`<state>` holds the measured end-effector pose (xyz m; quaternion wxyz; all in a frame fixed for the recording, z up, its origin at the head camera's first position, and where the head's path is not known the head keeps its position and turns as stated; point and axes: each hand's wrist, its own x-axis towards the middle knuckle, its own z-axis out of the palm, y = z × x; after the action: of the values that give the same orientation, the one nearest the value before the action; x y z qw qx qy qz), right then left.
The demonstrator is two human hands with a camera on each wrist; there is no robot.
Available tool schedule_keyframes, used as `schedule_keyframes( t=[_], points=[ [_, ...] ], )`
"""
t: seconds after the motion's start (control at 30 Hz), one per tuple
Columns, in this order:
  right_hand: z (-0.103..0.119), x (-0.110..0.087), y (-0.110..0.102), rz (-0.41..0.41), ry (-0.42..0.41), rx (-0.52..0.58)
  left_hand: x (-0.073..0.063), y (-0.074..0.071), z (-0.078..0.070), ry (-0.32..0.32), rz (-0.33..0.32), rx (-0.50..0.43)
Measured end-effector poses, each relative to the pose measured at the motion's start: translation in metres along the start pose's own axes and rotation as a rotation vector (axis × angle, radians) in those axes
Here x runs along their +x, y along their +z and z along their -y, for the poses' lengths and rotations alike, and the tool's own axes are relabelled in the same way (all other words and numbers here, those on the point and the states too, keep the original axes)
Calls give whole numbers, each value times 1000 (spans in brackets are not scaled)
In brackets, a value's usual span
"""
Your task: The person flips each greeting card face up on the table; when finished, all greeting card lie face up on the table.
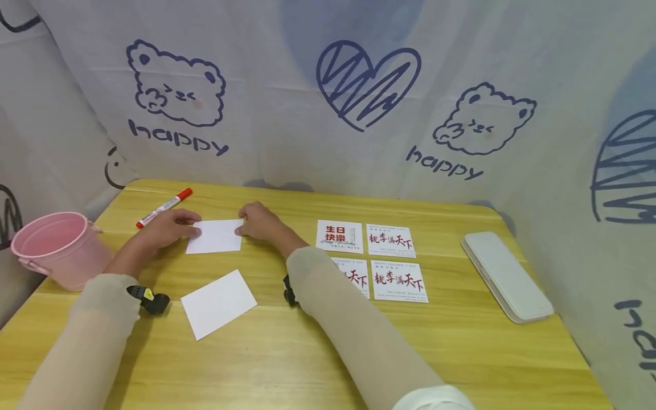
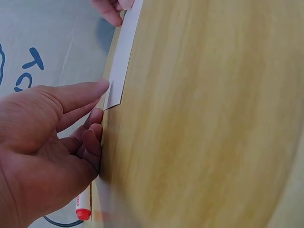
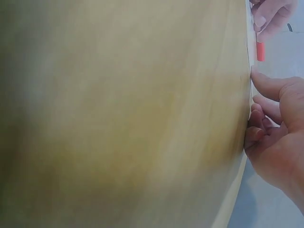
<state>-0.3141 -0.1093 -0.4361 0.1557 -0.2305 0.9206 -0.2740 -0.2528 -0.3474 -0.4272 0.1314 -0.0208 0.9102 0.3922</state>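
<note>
A blank white card (image 1: 217,238) lies near the back of the table, its left and right ends between my two hands. My left hand (image 1: 168,230) holds the left end, with the thumb on top and the other fingers curled beside it. At the opposite end, my right hand (image 1: 263,225) grips the edge between thumb and fingers. The left wrist view shows the same card (image 2: 124,54) edge-on, running from one hand to the other. Closer to me lies a second blank white card (image 1: 218,304), turned at an angle, with neither hand on it.
A red-capped marker (image 1: 164,209) lies behind my left hand. On the left stands a pink bucket (image 1: 64,250). Several cards printed with red characters, including one birthday card (image 1: 339,237), sit in rows beyond my right forearm. A white case (image 1: 507,276) rests at the right.
</note>
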Motion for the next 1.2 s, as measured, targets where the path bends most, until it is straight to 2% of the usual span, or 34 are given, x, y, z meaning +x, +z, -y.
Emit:
schedule_keyframes(
  t=[0.73, 1.0, 1.2],
  points=[
    [-1, 3, 4, -13, 7, 41, -1, 0, 1, 13, 3, 59],
    [0, 3, 2, -6, -35, -10, -3, -4, 1, 11, 25, 71],
    [-3, 0, 0, -3, -71, 42, 0, -3, 0, 25, 6, 120]
  ],
)
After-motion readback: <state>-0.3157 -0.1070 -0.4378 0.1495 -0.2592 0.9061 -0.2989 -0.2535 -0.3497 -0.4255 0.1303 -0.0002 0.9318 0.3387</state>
